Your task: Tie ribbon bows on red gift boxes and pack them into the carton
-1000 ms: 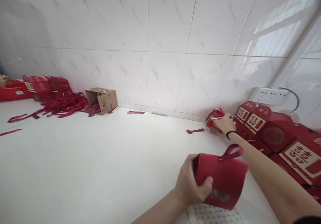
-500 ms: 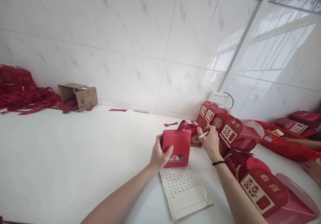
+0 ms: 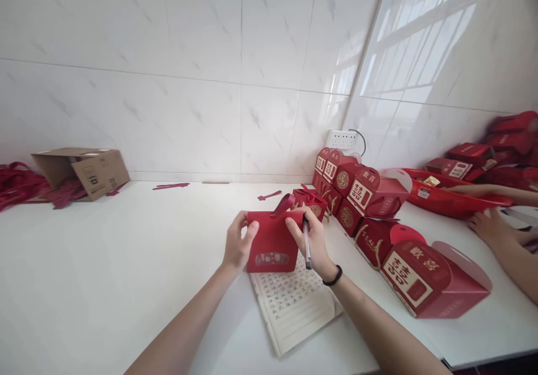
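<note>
A red gift box point(image 3: 272, 239) with a ribbon loop on top and a small clear window stands upright on the far end of a handwritten notebook point(image 3: 294, 308). My left hand point(image 3: 239, 240) grips its upper left corner, thumb on the front. At the upper right corner, my right hand point(image 3: 313, 240) presses its thumb to the front of the same box. A pen point(image 3: 307, 246) is tucked in that right hand, pointing down. Just behind stands a smaller red box point(image 3: 313, 200) with a ribbon bow.
Red printed boxes point(image 3: 409, 271) line the right side. Beyond them, another person's hands point(image 3: 490, 226) are beside a red basin point(image 3: 445, 198). A cardboard box point(image 3: 98, 176) with ribbons lies at the left. Ribbon strips point(image 3: 171, 185) and a white power strip point(image 3: 342, 139) are near the wall.
My right hand has moved left from the boxes onto the red gift box, still with the pen. My left hand has shifted up to the box's top corner. The view has turned right.
</note>
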